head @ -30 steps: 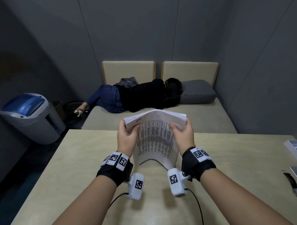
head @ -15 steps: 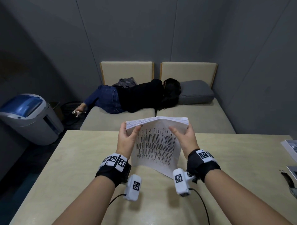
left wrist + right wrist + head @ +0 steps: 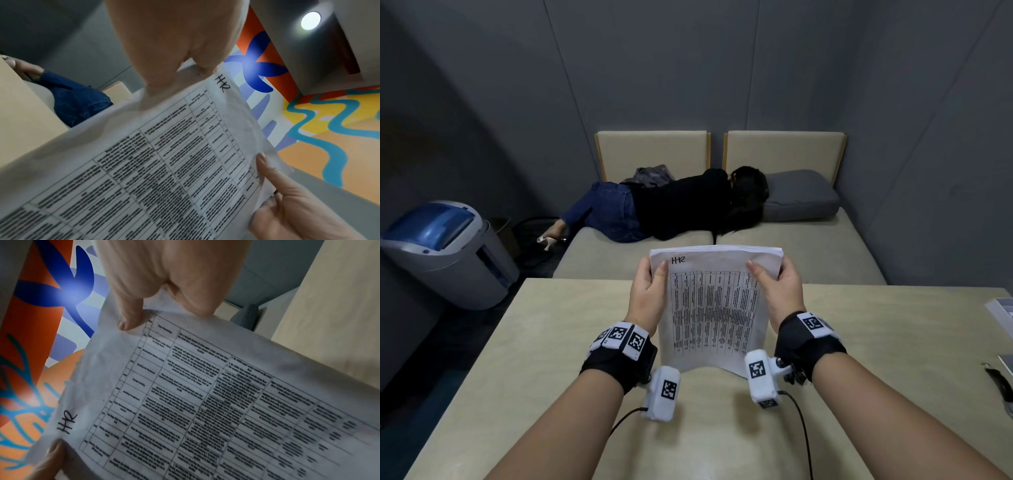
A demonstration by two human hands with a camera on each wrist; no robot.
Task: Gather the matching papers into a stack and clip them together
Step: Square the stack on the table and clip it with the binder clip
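Observation:
A stack of white papers (image 3: 714, 305) with a printed table and "HR" handwritten at the top stands nearly upright, its lower edge on the beige table (image 3: 551, 359). My left hand (image 3: 649, 291) grips the stack's left edge, thumb on the front sheet. My right hand (image 3: 777, 284) grips the right edge the same way. The left wrist view shows the paper stack (image 3: 164, 162) with my left hand (image 3: 174, 48) on its upper corner. In the right wrist view, the right hand's thumb (image 3: 129, 321) presses on the paper stack (image 3: 205, 402). A black clip-like object (image 3: 1000, 380) lies at the table's right edge.
More papers (image 3: 1003, 311) lie at the table's far right. Beyond the table, a person (image 3: 671, 202) lies on a beige sofa with a grey pillow (image 3: 801, 195). A grey and blue bin (image 3: 445, 250) stands on the floor at the left.
The stack was bent over with its top edge toward me; it now stands straighter, with the front sheet and the "HR" mark facing me. Both hands rose slightly with it.

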